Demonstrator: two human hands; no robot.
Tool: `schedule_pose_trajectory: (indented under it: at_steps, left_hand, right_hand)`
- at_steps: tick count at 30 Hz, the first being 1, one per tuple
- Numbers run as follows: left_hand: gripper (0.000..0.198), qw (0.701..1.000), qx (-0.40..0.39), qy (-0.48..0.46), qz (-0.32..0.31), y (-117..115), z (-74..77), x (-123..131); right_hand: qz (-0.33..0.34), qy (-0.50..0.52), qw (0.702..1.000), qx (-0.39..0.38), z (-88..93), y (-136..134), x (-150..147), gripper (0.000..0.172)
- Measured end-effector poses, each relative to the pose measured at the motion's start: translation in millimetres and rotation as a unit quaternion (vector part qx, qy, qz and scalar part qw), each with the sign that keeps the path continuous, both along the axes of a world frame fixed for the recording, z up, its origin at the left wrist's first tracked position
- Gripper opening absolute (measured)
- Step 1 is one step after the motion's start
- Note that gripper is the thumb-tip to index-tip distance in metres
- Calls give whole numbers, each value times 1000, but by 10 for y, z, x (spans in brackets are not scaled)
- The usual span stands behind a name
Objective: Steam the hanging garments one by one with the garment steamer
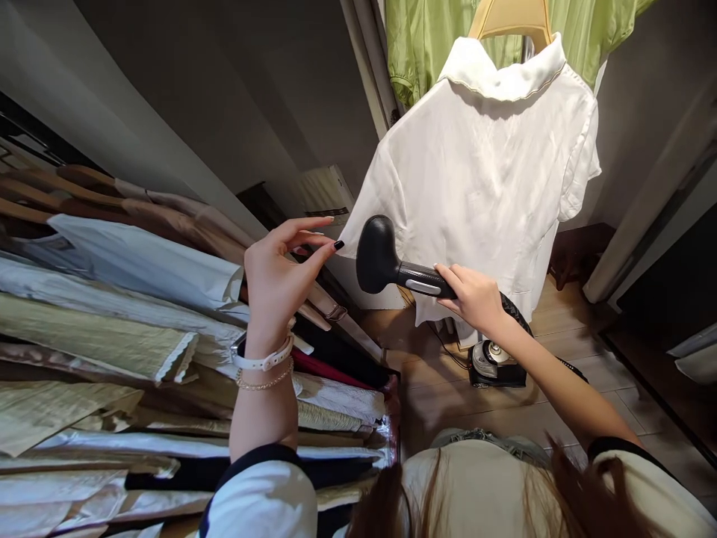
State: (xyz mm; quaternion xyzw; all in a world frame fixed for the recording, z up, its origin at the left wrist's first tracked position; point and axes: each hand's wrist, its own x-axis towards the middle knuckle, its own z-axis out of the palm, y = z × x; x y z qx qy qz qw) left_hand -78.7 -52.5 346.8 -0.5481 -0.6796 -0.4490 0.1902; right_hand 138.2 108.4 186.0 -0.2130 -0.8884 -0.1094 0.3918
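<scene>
A white short-sleeved blouse (476,172) with a collar hangs on a wooden hanger (512,19), its back towards me. Between thumb and fingers, my left hand (285,273) pinches the edge of its left sleeve and stretches the sleeve out to the side. My right hand (476,295) is wrapped round the handle of a black garment steamer head (378,254). The broad head is in front of the stretched sleeve; I cannot tell whether it touches the cloth. A dark hose runs from the handle behind my right forearm.
The steamer's base (496,364) stands on the wooden floor (442,403) below the blouse. A green garment (414,45) hangs behind. Many clothes on a rack (112,329) fill the left side, close to my left arm. A dark curtain or wall (240,90) lies beyond.
</scene>
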Motion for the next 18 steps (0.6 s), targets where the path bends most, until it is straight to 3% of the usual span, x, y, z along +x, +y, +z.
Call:
schedule_pose_trajectory:
  at_steps: [10,15,18]
  left_hand:
    - [32,1000,16,-11,-21,-17,-34,16]
    - [27,1000,11,-14,-25,-27,-22,53]
    - [26,999,12,-14,-33,-26,-26,64]
  right_hand:
    - [-9,4,999,-38,-47,39,-16,51]
    - [33,-17,999,-23,-48,44,-46,47]
    - [10,19,999,-35,-69,41,-88,50]
